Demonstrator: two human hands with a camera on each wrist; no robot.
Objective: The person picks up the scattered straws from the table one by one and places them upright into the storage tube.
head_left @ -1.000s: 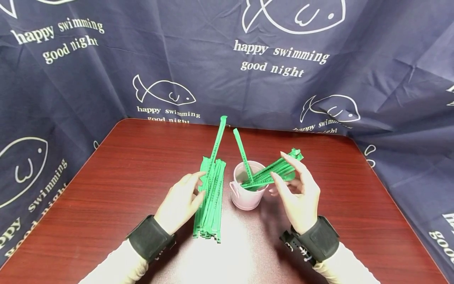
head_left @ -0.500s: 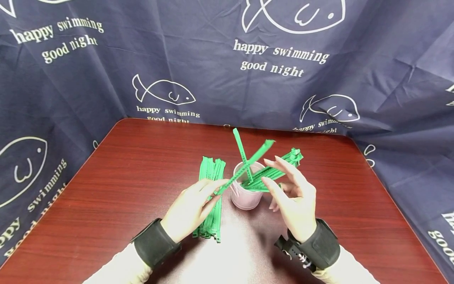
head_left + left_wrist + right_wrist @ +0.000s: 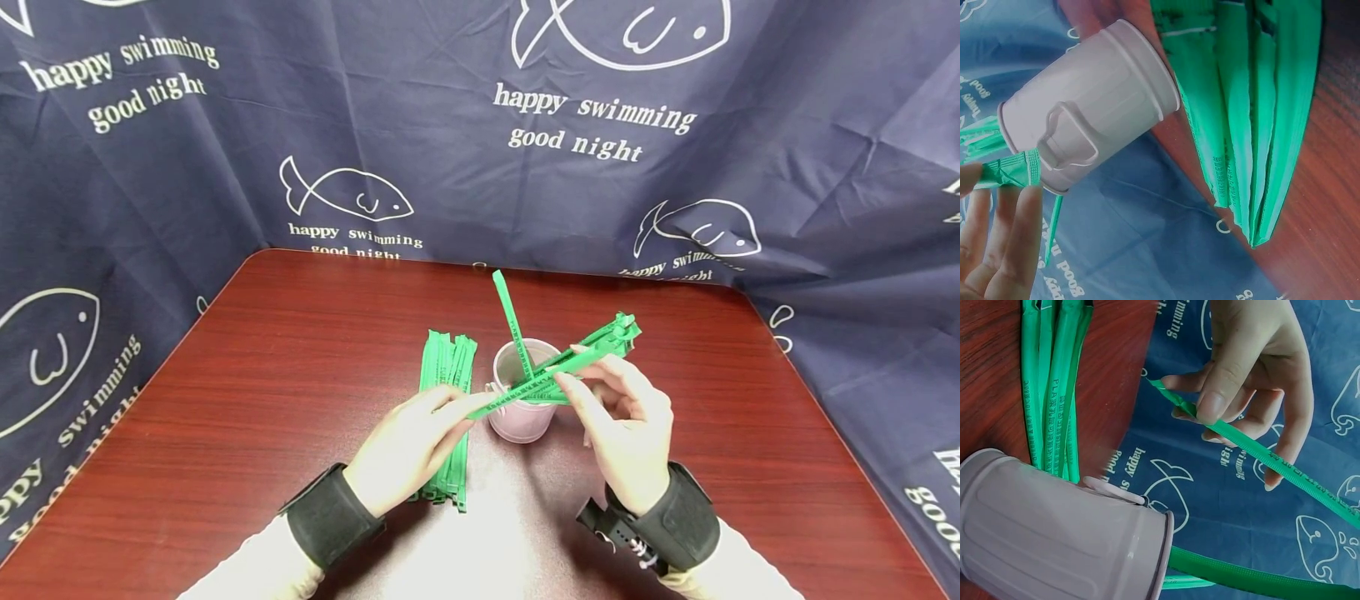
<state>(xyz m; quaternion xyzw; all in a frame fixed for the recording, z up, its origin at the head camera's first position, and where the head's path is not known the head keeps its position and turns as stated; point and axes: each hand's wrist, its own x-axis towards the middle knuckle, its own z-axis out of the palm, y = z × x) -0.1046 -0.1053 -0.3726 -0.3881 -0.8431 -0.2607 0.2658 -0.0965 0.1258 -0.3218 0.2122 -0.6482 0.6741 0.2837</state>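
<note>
Above the pink bucket (image 3: 519,423), a green straw (image 3: 1272,460) slants, its lower end pinched by the left hand (image 3: 412,435), its upper part gripped by the right hand (image 3: 630,421), probably to steady its length.

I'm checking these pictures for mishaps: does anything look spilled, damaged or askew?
Nothing looks spilled or damaged. One mild oddity: in the pink bucket, a lone green stick leans to the left, apart from the other sticks in there, which lean right together. It breaks an otherwise neat bunch.
</note>
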